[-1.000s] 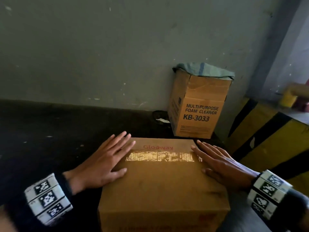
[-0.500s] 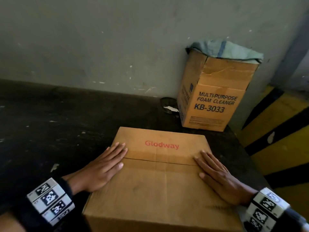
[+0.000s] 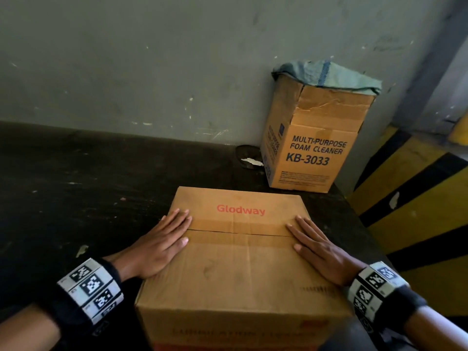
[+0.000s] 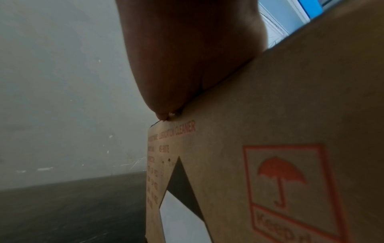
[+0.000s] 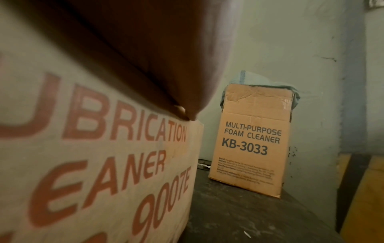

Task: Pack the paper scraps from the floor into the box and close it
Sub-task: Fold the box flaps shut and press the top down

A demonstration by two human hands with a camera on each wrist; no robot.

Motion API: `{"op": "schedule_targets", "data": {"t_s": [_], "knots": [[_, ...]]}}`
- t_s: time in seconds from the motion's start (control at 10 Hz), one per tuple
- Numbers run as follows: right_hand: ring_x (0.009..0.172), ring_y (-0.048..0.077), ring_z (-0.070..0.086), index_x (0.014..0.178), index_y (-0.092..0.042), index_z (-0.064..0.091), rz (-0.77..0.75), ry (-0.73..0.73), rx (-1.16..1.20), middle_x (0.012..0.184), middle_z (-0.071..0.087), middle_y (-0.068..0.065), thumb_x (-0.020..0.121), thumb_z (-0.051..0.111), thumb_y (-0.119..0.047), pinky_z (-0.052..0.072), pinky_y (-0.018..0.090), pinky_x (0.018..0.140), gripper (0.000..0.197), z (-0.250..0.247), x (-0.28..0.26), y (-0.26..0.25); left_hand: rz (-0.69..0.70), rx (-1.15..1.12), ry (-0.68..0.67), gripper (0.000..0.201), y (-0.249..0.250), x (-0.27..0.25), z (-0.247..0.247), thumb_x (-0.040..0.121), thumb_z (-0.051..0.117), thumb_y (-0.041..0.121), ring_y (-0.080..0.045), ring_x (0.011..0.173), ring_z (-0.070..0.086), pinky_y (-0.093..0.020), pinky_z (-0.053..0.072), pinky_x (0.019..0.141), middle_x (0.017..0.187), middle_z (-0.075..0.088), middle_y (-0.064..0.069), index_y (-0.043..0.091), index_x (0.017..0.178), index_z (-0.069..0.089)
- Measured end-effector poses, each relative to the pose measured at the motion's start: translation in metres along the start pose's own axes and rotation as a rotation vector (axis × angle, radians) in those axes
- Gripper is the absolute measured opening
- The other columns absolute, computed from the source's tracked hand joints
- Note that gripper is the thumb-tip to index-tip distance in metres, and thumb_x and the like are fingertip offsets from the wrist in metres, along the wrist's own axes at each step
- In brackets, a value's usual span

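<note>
Box [image 3: 240,262] flaps stay closed; left hand [image 3: 157,247] at nine o'clock, right hand [image 3: 319,252] at three, still pressing flat, fingers straight, slid slightly nearer.

Closed box [image 3: 235,264] is showing "Glodway" in red on its far top flap. Its left side, in the left wrist view, is carrying a red framed umbrella sign with "Keep" legible under it, plus "LUBRICATION CLEANER" in red near the far top corner; the small print below is too blurred to read. Its right side, in the right wrist view, is reading "UBRICATION", "EANER" and digits like "9007E", cropped and blurred. Second box [image 3: 314,145] by the wall is displaying "MULTI-PURPOSE FOAM CLEANER KB-3033" in dark letters; the fine print beneath is unreadable.
</note>
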State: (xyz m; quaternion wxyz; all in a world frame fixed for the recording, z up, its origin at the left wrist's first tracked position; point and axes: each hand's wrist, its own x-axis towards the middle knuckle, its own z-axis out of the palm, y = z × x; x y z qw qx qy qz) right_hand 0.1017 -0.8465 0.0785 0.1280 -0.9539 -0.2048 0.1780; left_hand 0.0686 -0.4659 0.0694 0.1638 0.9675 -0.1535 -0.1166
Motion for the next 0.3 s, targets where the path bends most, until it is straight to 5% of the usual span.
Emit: {"op": "schedule_targets", "data": {"t_s": [0.2, 0.3], "knots": [[0.142, 0.009, -0.019, 0.145, -0.042, -0.012, 0.054, -0.008, -0.205, 0.158, -0.018, -0.005, 0.087, 0.004, -0.065, -0.013, 0.033, 0.114, 0.064, -0.007, -0.007, -0.012, 0.015, -0.055, 0.015, 0.085, -0.004, 0.000, -0.003, 0.075, 0.002, 0.077, 0.004, 0.137, -0.022, -0.022, -0.012, 0.109, 0.155, -0.015, 0.016, 0.032, 0.147, -0.006], [0.141, 0.007, -0.020, 0.146, -0.040, -0.009, 0.054, 0.050, -0.257, 0.158, -0.013, -0.008, 0.061, -0.015, -0.084, -0.016, 0.032, 0.112, 0.096, -0.011, -0.026, -0.020, -0.022, -0.256, 0.181, 0.094, -0.010, -0.026, -0.005, 0.068, 0.007, 0.088, 0.010, 0.137, -0.011, -0.022, -0.006, 0.112, 0.155, -0.004, 0.021, 0.038, 0.147, 0.007]]}}
